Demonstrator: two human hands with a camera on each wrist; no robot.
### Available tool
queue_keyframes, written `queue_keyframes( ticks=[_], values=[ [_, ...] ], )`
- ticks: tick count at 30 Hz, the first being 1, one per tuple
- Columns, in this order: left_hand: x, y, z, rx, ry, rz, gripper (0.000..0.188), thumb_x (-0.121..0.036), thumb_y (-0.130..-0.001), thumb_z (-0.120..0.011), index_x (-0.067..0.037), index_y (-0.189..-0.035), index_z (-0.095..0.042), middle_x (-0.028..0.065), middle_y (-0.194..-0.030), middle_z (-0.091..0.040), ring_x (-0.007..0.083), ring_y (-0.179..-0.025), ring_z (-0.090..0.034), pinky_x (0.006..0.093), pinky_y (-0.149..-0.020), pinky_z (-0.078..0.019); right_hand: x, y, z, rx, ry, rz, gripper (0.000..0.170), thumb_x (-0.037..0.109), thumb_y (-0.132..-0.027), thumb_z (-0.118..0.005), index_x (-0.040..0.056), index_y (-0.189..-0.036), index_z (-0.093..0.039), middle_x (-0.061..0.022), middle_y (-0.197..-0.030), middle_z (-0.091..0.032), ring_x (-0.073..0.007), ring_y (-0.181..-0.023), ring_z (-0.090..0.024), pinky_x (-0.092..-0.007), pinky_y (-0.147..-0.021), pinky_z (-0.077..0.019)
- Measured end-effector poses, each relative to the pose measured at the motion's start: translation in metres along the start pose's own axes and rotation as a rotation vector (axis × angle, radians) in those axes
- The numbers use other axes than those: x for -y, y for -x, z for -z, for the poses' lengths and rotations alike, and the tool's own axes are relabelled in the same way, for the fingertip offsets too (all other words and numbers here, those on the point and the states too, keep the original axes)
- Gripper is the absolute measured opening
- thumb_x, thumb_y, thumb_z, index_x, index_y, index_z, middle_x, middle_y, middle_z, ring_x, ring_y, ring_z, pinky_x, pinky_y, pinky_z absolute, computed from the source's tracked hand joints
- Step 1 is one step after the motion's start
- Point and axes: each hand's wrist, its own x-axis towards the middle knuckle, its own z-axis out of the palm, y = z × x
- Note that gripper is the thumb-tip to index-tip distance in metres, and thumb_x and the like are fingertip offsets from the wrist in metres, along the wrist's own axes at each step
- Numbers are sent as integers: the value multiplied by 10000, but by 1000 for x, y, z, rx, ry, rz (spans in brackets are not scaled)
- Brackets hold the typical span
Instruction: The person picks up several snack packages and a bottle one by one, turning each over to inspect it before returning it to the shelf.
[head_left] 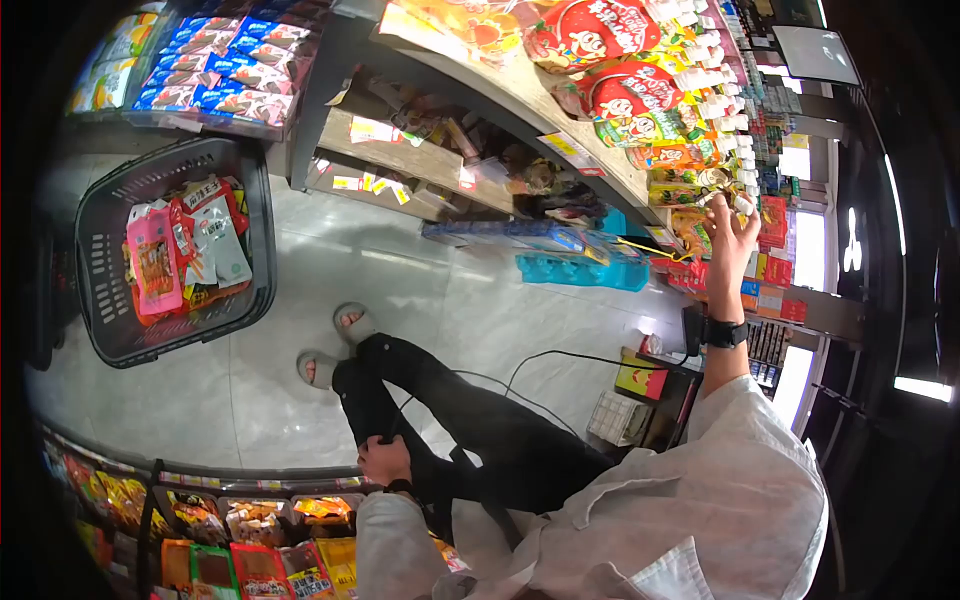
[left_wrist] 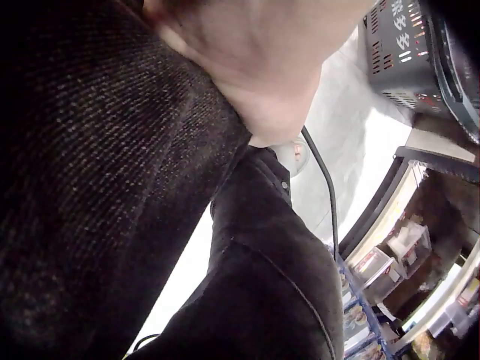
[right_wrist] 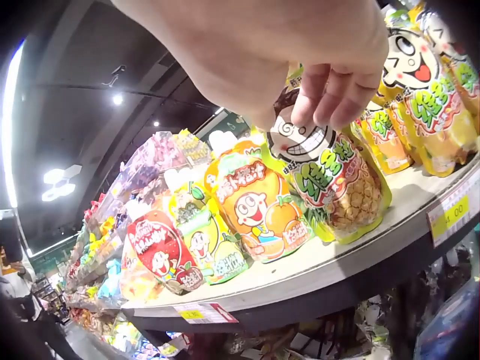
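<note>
My right hand (head_left: 735,230) reaches to the shelf of drink pouches. In the right wrist view, the right hand (right_wrist: 285,56) has its bent fingers around the top of a pineapple pouch (right_wrist: 341,184), whose spout they hide; its base is on the shelf. Orange (right_wrist: 256,202), green (right_wrist: 210,244) and red (right_wrist: 161,251) pouches stand beside it. My left hand (head_left: 385,460) lies on the dark trousers near the knee, by a black cable. In the left wrist view, the left hand (left_wrist: 262,60) rests against the dark cloth, with its fingertips hidden.
A dark basket (head_left: 100,300) with several snack packs stands on the tiled floor (head_left: 300,240). Snack bins (head_left: 255,480) line the opposite side. The shelf's front edge (right_wrist: 300,274) carries price tags. A black cable (head_left: 560,353) hangs across near the legs.
</note>
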Motion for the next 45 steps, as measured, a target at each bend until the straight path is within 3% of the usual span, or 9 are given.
queue_keyframes(
  ticks=[5,11,15,20,24,35,40,42,45],
  values=[
    [8,3,-3,-3,73,17,371,-306,-662,-735,-143,-994,-713,131,-1179,-628,370,-1124,-557,485,-965,-470,-16,40,-8,-223,-176,46,317,168,-931,-713,73,-1045,-433,-34,-870,-566,-102,-752,-545,-235,-709,-494],
    [18,3,-16,-69,143,52,364,-298,-655,-710,-145,-985,-709,120,-1151,-618,364,-1145,-542,491,-987,-440,-3,174,-99,695,284,616,179,0,-861,-700,55,-846,-530,-70,-806,-605,-171,-745,-581,-263,-708,-465],
    [20,3,-11,-32,180,105,377,-296,-665,-708,-145,-1010,-710,111,-1202,-606,353,-1165,-534,475,-1003,-443,20,257,-201,1376,123,244,199,9,-830,-712,13,-1014,-636,-116,-922,-670,-251,-883,-667,-357,-802,-518],
    [36,5,-23,-98,268,145,369,-285,-654,-723,-155,-999,-702,83,-1145,-609,342,-1115,-552,472,-959,-465,56,324,-295,1713,174,601,250,86,-856,-688,22,-1094,-650,-131,-1004,-690,-288,-926,-676,-372,-831,-531],
    [48,-1,-9,-75,398,180,372,-282,-687,-751,-132,-1020,-678,89,-1172,-601,339,-1155,-534,478,-954,-465,70,364,-361,1896,40,382,185,39,-916,-651,3,-1096,-631,-97,-1043,-676,-176,-944,-659,-307,-866,-521],
    [42,-63,51,-35,599,389,387,-299,-707,-726,-115,-1044,-684,112,-1187,-614,356,-1133,-558,483,-932,-481,81,443,-670,1717,-123,-551,225,193,-957,-589,74,-1148,-602,-53,-1117,-659,-156,-1011,-628,-340,-932,-505],
    [38,-80,67,56,584,555,386,-295,-687,-738,-123,-1029,-692,96,-1174,-630,336,-1133,-557,460,-979,-465,28,453,-794,1815,239,-437,243,282,-948,-594,88,-1092,-626,-19,-1025,-662,-156,-962,-636,-349,-852,-509],
    [34,-89,66,64,605,598,389,-291,-686,-740,-130,-1037,-691,89,-1185,-622,329,-1146,-546,458,-989,-456,-39,446,-851,1738,468,-18,224,264,-944,-600,91,-1083,-631,-23,-987,-669,-163,-934,-649,-339,-836,-510],
    [26,-92,70,55,571,630,367,-359,-724,-745,-135,-1010,-691,81,-1182,-620,333,-1130,-547,465,-961,-455,-43,451,-858,1609,317,-539,198,281,-907,-668,113,-999,-616,-12,-913,-611,-145,-823,-574,-326,-751,-488]
  ],
)
